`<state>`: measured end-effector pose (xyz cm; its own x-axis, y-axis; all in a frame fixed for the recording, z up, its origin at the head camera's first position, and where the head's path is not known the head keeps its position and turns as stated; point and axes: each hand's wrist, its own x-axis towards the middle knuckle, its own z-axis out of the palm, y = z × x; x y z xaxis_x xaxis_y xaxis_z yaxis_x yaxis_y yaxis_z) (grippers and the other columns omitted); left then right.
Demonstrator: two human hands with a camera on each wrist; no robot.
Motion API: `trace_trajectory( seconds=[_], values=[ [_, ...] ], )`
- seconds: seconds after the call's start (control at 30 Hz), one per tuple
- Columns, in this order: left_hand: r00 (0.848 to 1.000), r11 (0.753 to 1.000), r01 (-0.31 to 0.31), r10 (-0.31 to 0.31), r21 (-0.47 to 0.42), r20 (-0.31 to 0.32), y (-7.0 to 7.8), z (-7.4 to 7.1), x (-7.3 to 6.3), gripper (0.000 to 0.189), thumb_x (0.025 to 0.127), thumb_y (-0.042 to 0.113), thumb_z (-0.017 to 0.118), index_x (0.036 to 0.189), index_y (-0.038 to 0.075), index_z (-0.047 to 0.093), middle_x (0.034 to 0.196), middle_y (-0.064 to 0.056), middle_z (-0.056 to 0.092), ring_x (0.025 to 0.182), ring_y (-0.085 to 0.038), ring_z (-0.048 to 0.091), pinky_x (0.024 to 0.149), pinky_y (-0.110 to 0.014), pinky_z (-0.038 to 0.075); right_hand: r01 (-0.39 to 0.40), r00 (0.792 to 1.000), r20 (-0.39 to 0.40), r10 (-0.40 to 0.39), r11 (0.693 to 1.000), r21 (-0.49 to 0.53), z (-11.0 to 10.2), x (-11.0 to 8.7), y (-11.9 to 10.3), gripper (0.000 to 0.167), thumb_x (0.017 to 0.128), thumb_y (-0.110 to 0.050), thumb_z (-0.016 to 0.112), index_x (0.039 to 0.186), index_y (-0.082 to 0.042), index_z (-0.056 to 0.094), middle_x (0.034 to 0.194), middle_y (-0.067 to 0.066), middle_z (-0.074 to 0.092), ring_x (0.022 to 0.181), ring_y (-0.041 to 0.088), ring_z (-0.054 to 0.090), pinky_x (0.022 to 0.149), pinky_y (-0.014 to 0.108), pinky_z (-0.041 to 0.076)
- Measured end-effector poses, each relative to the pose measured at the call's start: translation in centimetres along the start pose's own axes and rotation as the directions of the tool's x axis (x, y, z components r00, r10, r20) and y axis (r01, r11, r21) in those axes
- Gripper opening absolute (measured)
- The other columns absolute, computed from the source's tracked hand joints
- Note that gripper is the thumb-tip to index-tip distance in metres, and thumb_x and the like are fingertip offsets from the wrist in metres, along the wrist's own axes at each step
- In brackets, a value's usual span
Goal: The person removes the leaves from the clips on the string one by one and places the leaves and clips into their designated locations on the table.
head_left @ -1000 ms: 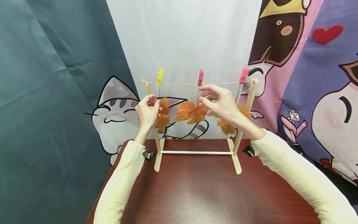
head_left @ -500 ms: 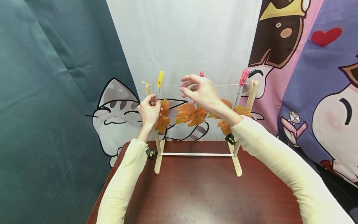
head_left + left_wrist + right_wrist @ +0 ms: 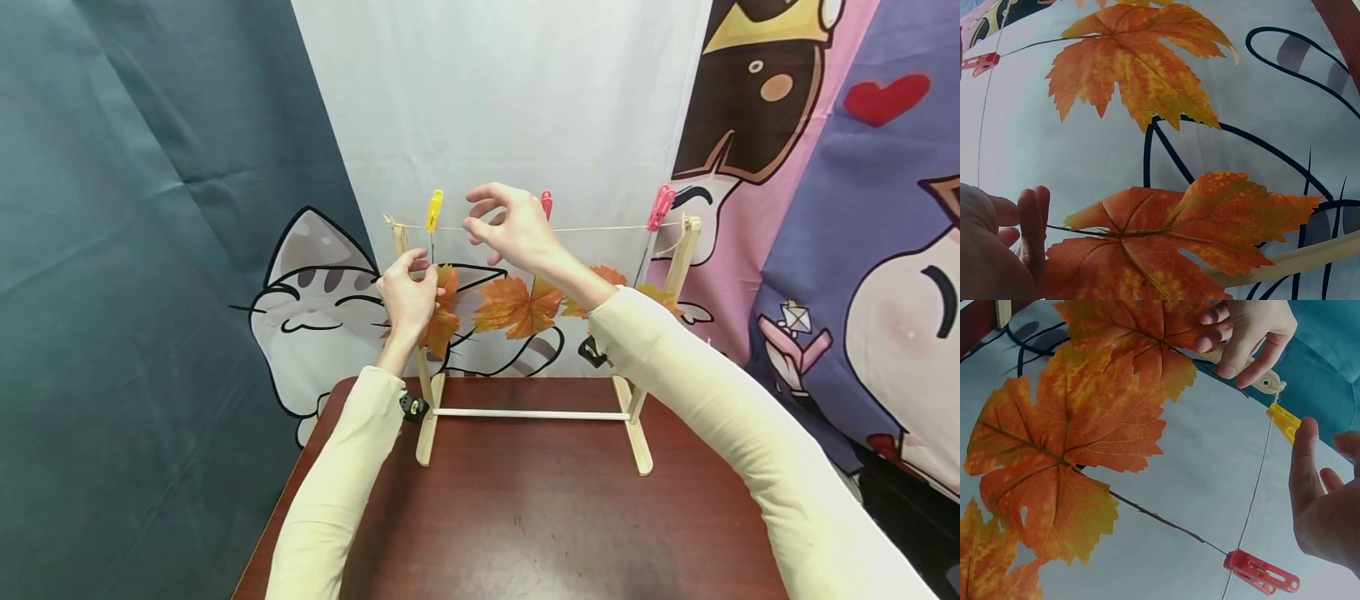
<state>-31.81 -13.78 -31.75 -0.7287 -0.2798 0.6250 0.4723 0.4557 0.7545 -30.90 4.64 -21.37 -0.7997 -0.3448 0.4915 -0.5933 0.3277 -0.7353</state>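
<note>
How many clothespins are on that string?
3: a yellow clothespin at left, a red clothespin in the middle, partly hidden in the head view, and a pink clothespin at right.

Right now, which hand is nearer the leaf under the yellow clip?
Left. The left hand is close by the leaf; the right hand is higher and farther right, near the string.

We see a brown counter with a faint sheen. Behind it hangs a white cloth, with a creased teal cloth to its left; low where they meet, we find a drawn white cat with grey stripes. On our right are a yellow crown, a red heart and a small envelope.
</note>
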Motion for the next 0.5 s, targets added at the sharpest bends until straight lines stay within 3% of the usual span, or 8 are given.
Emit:
trace_trajectory(
  seconds=[0.5],
  values=[
    [1.000,1.000,-0.001,0.001,0.011,-0.012,-0.2,0.5,0.0,0.027,0.092,0.001,0.065,0.118,-0.004,0.069,0.100,-0.017,0.072,0.058,-0.028,0.071,0.040,-0.017,0.045,-0.073,0.997,0.004,0.073,0.997,0.011,1.5,2.6,-0.2,0.041,0.095,-0.014,0.069,0.135,-0.007,0.057,0.116,0.010,0.065,0.077,0.015,0.071,0.057,0.038,0.058]
  ],
)
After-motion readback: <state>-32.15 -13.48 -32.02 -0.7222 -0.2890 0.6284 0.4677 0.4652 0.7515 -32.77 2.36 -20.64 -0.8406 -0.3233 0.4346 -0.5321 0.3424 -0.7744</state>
